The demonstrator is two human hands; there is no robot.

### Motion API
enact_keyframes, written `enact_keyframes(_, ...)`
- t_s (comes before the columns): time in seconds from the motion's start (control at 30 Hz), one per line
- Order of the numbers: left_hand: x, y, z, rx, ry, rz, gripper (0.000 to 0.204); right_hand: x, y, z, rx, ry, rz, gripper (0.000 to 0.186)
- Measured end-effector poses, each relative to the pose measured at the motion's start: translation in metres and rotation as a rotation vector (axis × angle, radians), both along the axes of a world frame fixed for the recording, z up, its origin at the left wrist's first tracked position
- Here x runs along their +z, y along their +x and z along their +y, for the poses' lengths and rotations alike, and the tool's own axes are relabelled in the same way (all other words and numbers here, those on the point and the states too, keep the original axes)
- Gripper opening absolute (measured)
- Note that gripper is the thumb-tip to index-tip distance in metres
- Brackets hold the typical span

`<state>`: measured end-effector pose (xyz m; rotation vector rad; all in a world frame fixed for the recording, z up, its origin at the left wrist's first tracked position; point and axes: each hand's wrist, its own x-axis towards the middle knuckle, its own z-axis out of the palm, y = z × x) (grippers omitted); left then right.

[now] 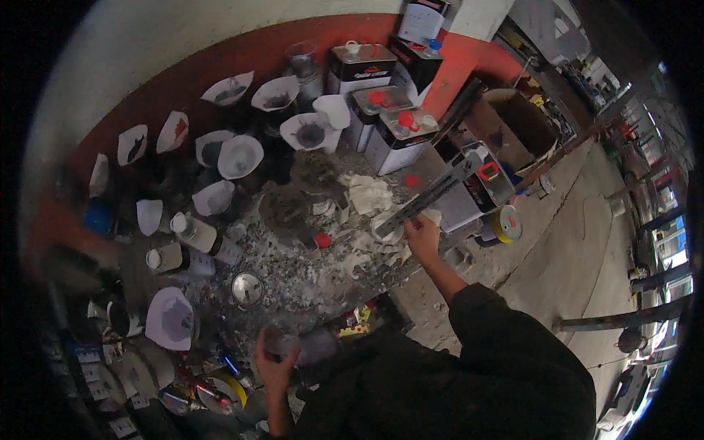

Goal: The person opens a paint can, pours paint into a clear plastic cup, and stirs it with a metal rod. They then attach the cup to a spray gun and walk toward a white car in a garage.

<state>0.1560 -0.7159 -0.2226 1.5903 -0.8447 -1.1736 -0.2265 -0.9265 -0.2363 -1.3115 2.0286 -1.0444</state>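
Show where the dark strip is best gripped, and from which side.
Probably by the long edges of the strip, toward its lower end in the picture, from the near right: it is narrow and flat, slants up rightward, and the right hand holds it there.

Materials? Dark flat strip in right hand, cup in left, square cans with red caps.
Strip: probably metal, dull grey; thin and straight-edged, though plastic is possible.
Cup: likely clear plastic, smooth; looks see-through, glass not excluded.
Square cans: likely sheet metal; greyish tops, crisp edges, printed sides.
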Motion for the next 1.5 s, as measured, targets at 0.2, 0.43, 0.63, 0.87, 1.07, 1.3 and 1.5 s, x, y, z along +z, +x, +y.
enact_keyframes(0.2, 0.016, -0.024, -0.02, -0.073, -0.04, -0.026, 0.075, -0.044, -0.052, -0.028, -0.145, -0.002, 0.085, 0.021)
enact_keyframes(0.43, 0.018, -0.047, -0.028, -0.113, 0.015, -0.033, 0.075, -0.047, -0.068, -0.037, -0.154, 0.081, -0.021, 0.025)
enact_keyframes(0.63, 0.015, -0.055, -0.032, -0.111, -0.072, -0.064, 0.078, -0.042, -0.072, -0.031, -0.066, 0.067, 0.022, 0.029)
enact_keyframes(0.87, -0.003, -0.067, -0.049, -0.234, -0.166, -0.158, 0.077, -0.023, -0.085, -0.013, -0.029, 0.06, -0.34, 0.036)
enact_keyframes(1.07, -0.032, -0.125, -0.113, -0.378, -0.135, -0.077, 0.078, -0.012, -0.098, 0.025, -0.13, 0.17, -0.798, 0.04)
enact_keyframes(1.3, -0.086, -0.197, -0.202, -0.374, -0.255, 0.021, 0.076, -0.012, -0.1, 0.079, -0.025, 0.243, -0.631, 0.044)
enact_keyframes(1.5, -0.085, -0.202, -0.2, -0.398, -0.207, -0.225, 0.089, 0.013, -0.084, 0.081, 0.031, 0.404, -1.053, 0.046)
